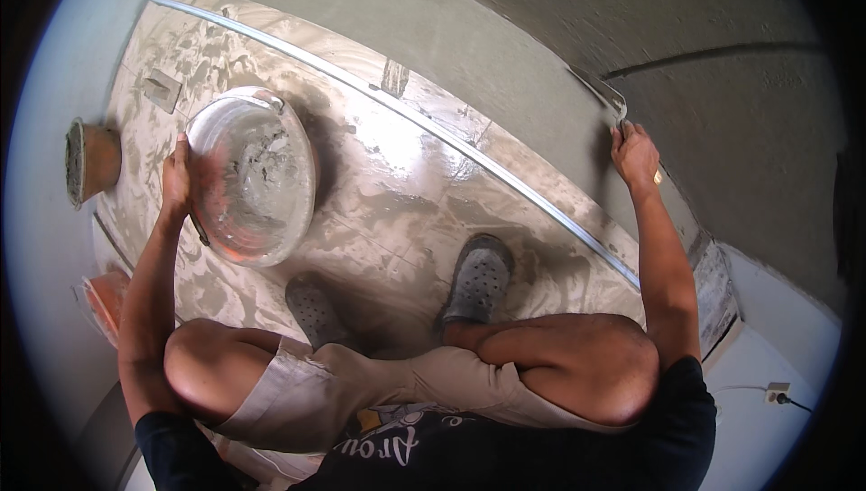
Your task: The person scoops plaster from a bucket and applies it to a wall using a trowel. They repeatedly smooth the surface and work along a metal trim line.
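Observation:
My right hand (637,154) is closed round the handle of a trowel (606,92). The trowel's thin blade lies along the corner where a smooth grey plastered band (505,85) meets the darker grey wall. At the left, my left hand (177,177) grips the rim of a large round bucket (308,162) from its outer side. Some wet grey mortar (262,166) coats the bucket's inside and sits at its bottom; reddish patches show through the wall. The bucket's wire handle hangs down beside my left hand.
A long metal straightedge (406,110) crosses the wet, smeared floor (379,220). A small mortar-caked bucket (101,159) and an orange container (108,300) stand at the left. Near the large bucket lies a flat float (162,90). A wall socket (777,393) with a plugged cable is lower right.

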Demonstrator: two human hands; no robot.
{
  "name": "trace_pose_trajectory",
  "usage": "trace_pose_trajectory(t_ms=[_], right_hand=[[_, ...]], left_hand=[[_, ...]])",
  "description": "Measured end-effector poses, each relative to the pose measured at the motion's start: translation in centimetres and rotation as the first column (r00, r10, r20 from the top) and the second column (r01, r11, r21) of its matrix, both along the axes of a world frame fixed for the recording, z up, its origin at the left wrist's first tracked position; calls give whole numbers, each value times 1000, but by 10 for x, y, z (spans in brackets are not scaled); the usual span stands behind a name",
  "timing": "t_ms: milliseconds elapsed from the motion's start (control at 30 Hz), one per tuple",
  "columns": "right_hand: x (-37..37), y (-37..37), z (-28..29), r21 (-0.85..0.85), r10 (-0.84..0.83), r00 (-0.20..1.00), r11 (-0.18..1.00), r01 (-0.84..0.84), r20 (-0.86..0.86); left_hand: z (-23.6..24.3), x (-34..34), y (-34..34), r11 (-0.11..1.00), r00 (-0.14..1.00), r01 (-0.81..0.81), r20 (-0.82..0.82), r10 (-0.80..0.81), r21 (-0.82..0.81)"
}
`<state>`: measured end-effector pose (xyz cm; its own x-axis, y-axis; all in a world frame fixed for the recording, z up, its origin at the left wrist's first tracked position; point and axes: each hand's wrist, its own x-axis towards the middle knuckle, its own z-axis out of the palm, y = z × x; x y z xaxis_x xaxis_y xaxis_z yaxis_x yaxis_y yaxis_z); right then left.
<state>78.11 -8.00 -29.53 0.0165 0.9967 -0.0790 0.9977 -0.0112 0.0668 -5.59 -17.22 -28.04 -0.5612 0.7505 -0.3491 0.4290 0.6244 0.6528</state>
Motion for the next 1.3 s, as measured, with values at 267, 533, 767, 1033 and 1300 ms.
trace_pose_trajectory(t_ms=[267,533,767,1033,1300], right_hand=[[-46,20,-9,143,53,985,989,-30,-162],[-119,70,-26,30,159,972,987,-156,-173],[-137,95,-29,-15,135,977,990,-140,-168],[-133,94,-30,14,122,984,992,-122,-126],[-174,107,-21,91,214,954,976,-199,-209]], left_hand=[[-6,-11,-1,999,998,-5,56,8,-51],[1,1,0,999,998,38,-56,-39,-30],[4,6,0,997,997,51,-62,-54,-50],[10,16,0,999,999,15,43,-14,-43],[7,15,-1,1000,1000,2,13,-2,-18]])
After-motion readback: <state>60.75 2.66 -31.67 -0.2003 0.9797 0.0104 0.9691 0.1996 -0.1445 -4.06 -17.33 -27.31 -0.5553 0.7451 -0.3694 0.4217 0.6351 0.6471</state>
